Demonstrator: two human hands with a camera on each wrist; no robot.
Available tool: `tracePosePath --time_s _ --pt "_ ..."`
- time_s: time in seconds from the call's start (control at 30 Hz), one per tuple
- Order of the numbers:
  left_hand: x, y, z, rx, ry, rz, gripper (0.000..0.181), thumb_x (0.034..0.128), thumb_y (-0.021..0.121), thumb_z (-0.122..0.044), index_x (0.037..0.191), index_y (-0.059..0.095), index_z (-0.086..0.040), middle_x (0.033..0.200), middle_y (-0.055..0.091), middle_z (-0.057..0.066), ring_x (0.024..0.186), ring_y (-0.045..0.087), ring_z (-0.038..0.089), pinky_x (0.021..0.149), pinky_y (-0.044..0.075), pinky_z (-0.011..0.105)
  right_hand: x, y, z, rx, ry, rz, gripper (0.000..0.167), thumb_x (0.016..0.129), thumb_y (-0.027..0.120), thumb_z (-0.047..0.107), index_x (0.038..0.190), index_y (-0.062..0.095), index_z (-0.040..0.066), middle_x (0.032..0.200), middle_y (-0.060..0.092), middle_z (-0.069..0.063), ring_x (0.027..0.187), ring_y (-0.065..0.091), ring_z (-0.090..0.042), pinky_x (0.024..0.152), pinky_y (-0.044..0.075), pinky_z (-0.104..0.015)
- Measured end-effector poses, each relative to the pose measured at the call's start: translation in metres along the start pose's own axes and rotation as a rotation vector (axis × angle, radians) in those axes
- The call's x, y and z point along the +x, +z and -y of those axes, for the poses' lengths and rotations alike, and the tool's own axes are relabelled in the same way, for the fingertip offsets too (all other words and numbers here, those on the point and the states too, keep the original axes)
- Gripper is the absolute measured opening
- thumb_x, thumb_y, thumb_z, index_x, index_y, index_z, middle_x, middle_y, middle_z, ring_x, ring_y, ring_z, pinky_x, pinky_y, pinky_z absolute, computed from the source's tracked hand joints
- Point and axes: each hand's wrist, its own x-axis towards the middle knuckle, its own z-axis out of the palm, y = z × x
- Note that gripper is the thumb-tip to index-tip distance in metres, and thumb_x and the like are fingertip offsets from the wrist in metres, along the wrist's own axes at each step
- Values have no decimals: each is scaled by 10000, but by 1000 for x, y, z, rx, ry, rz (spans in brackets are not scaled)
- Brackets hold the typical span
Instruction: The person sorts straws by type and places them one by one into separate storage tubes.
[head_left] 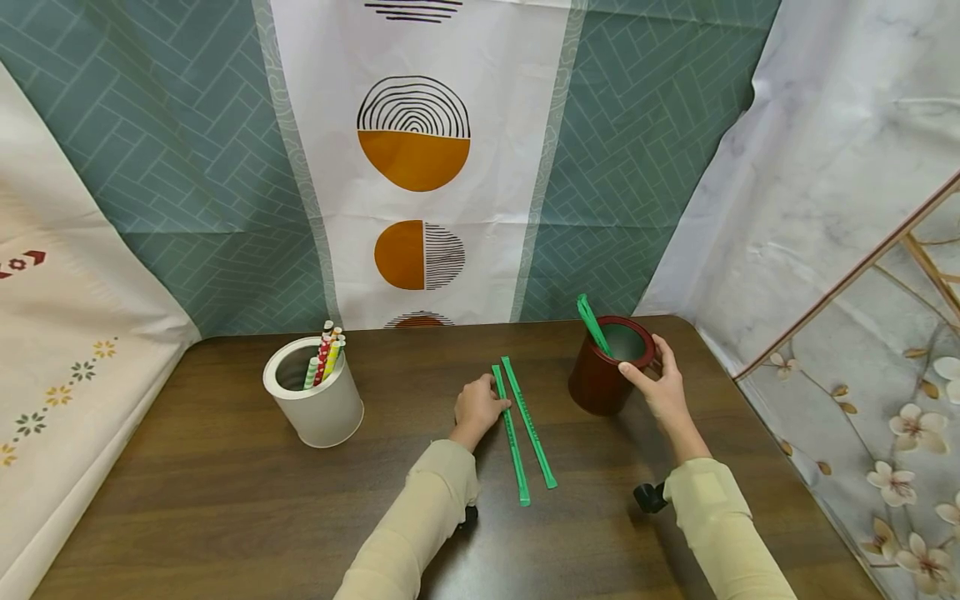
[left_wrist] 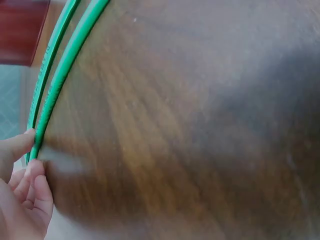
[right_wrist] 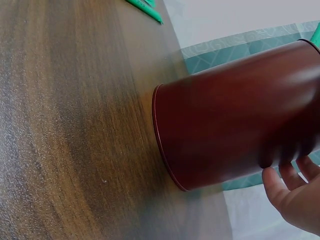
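Two long green wrapped straws lie side by side on the table, a left one (head_left: 514,450) and a right one (head_left: 531,429). My left hand (head_left: 477,410) pinches the left straw near its far end; in the left wrist view, thumb and fingers (left_wrist: 37,185) meet at that straw (left_wrist: 62,72). On the right, my right hand (head_left: 663,390) grips a dark red cylindrical holder (head_left: 600,383) by its right side near the rim, thumb in front. More green straws (head_left: 592,325) lean inside this upright holder. Its wall (right_wrist: 230,115) fills much of the right wrist view.
A white cylindrical holder (head_left: 322,417) with several patterned paper straws (head_left: 327,358) stands at the left of the brown wooden table (head_left: 225,500). Patterned cloth (head_left: 210,167) hangs behind the table's back edge, and a floral sheet (head_left: 885,417) borders the right side.
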Motion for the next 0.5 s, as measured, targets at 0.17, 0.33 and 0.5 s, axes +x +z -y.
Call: tracePosePath --time_s 0.17,0.33,0.5 --pt "0 -6 0 14 -17 20 478 725 718 -277 1145 576 -97 848 653 36 735 597 223 539 450 322 -1 0 1 4 0 5 719 817 612 110 1407 200 136 1346 328 -118 1105 343 -126 704 378 -43" --pt "0 -7 3 25 11 -1 413 730 710 -225 1098 606 -71 856 653 75 726 599 244 557 473 330 -1 0 1 3 2 8 723 819 611 113 1409 193 142 1353 321 -115 1115 339 -128 707 377 -41" --pt "-1 -6 6 30 37 -25 342 732 692 -205 1035 629 -60 867 658 92 710 596 250 569 481 324 0 1 1 11 0 1 723 814 614 100 1406 200 131 1347 327 -119 1099 346 -117 703 379 -40"
